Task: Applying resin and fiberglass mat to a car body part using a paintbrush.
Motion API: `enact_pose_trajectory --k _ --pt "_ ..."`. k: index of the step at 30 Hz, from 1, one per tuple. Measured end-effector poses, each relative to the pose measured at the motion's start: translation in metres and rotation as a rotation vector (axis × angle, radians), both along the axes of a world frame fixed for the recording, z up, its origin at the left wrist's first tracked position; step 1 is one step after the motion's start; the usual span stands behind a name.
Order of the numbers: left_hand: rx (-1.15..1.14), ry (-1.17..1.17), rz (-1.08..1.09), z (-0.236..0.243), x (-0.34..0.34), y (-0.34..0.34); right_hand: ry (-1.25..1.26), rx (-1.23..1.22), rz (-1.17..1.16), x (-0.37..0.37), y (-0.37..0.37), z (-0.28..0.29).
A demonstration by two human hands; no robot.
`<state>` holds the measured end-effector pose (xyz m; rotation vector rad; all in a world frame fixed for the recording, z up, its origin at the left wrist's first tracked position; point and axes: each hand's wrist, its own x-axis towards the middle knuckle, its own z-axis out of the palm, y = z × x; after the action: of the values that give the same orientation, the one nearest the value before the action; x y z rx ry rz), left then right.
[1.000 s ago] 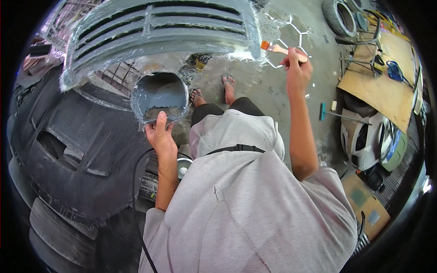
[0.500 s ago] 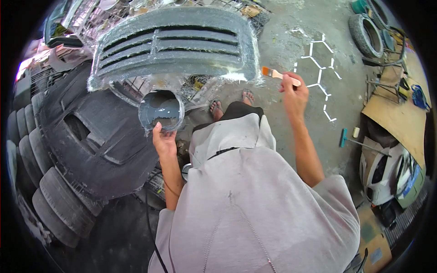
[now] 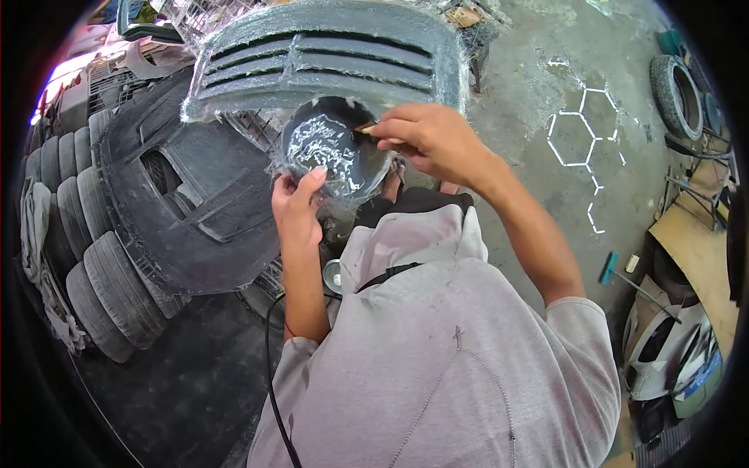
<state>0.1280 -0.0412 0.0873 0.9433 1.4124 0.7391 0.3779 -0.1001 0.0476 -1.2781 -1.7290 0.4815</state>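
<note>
My left hand [image 3: 299, 207] grips the near-left rim of a round dark tub [image 3: 343, 168], thumb over the edge. Shiny wet liquid lies inside, and the tub is tilted so its inside faces me. In my closed right hand [image 3: 429, 140] is the handle of a paintbrush [image 3: 367, 127]; its bristles dip into the tub by the far right wall and are mostly hidden. Just beyond the tub is a grey slatted vent panel [image 3: 328, 66], with frayed, whitish fibres along its edges.
To the left lies a large black moulded panel [image 3: 195, 179] with openings, beside stacked tyres [image 3: 117, 288]. A black cable [image 3: 271, 374] hangs by my left arm. White lines [image 3: 577, 140] mark the concrete floor. At right are a teal-headed squeegee [image 3: 609, 267], car parts and another tyre [image 3: 676, 97].
My right hand has brought the paintbrush from beside the panel's right edge leftward into the tub. The tub has been raised and tipped, showing more of its liquid. The view has shifted.
</note>
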Motion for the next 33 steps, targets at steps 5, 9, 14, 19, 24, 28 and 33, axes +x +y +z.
enact_pose_trajectory --k 5,9,14,19,24,28,33 --pt "0.036 -0.080 0.017 -0.014 0.025 0.003 0.778 -0.671 -0.310 -0.005 -0.017 -0.016" --pt "-0.013 -0.150 0.021 -0.027 0.025 0.013 1.350 -0.589 -0.515 -0.011 -0.035 -0.035" --pt "-0.062 -0.260 0.084 -0.050 -0.020 0.036 1.274 -0.323 -0.783 -0.016 -0.048 -0.044" --pt "-0.066 -0.263 0.090 -0.056 -0.067 0.054 0.865 -0.382 -1.110 -0.042 -0.040 -0.050" --pt "-0.036 -0.324 0.089 -0.078 -0.123 0.066 -0.038 -0.269 -1.465 -0.071 -0.042 -0.044" --pt "-0.059 -0.289 0.003 -0.099 -0.149 0.075 -0.344 -0.205 -1.125 -0.129 0.028 -0.040" --pt "-0.127 -0.340 -0.021 -0.107 -0.165 0.078 0.244 -0.398 -1.277 -0.138 0.063 -0.037"
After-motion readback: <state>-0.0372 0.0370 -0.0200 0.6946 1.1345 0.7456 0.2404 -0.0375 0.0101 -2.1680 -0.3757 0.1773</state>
